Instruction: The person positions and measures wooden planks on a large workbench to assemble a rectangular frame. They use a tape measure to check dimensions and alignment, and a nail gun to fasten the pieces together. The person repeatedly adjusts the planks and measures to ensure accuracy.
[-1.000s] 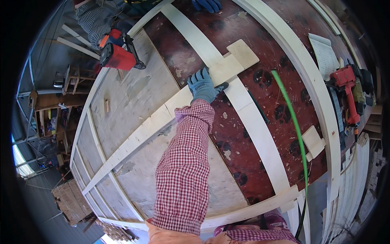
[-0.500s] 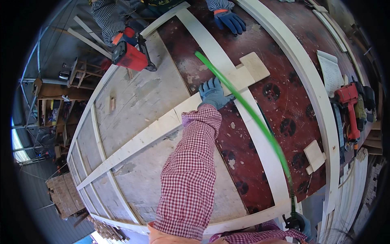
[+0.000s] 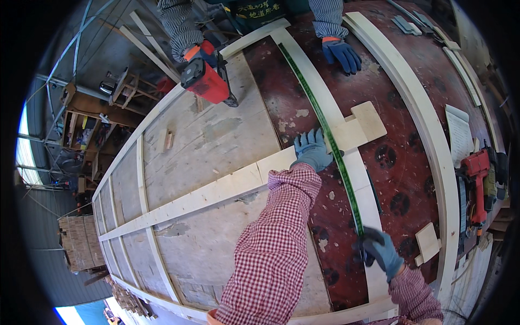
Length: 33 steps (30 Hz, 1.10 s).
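right hand (image 3: pixel 382 250) grips green tape measure (image 3: pixel 345 177); wooden shelf (image 3: pixel 91 103) holds clutter (image 3: pixel 86 134)

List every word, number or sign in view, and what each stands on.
Co-worker's dark garment: light characters, not copied out here.
Notepad: handwriting, too small to read.
Green tape measure: dark markings along the blade, too small to read.
I can make out no other readable text.

We are in a woodworking workshop. We can tell by the large timber frame (image 3: pixel 203 193), the red power tools (image 3: pixel 210 85), the green measuring tape (image 3: pixel 347 184), and the stacked wood (image 3: pixel 81 241) and cluttered shelving (image 3: pixel 86 131) beyond.
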Motion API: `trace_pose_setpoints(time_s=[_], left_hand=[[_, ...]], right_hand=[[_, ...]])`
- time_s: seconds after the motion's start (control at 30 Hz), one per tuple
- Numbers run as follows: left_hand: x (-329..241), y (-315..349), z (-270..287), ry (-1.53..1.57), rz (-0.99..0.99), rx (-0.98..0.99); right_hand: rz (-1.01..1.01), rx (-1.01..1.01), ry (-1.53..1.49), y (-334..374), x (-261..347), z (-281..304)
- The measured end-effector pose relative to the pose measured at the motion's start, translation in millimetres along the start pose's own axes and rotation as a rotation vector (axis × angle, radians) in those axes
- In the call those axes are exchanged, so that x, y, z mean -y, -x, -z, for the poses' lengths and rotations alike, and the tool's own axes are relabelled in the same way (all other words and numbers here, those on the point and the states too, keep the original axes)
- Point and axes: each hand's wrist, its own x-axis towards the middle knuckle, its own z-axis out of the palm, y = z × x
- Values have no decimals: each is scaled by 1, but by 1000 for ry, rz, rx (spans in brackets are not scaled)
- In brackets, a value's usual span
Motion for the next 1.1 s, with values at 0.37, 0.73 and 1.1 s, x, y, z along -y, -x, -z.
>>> trace_pose_setpoints(time_s=[0.37,0.73,1.1], left_hand=[[-1,5,5,18,-45,-20],[0,-2,-2,45,-2,-89],[4,-1,-7,22,4,-84]], right_hand=[[84,-134,175,-80,67,-8],[104,-223,302,-83,68,4],[153,-313,372,-87,59,1]])
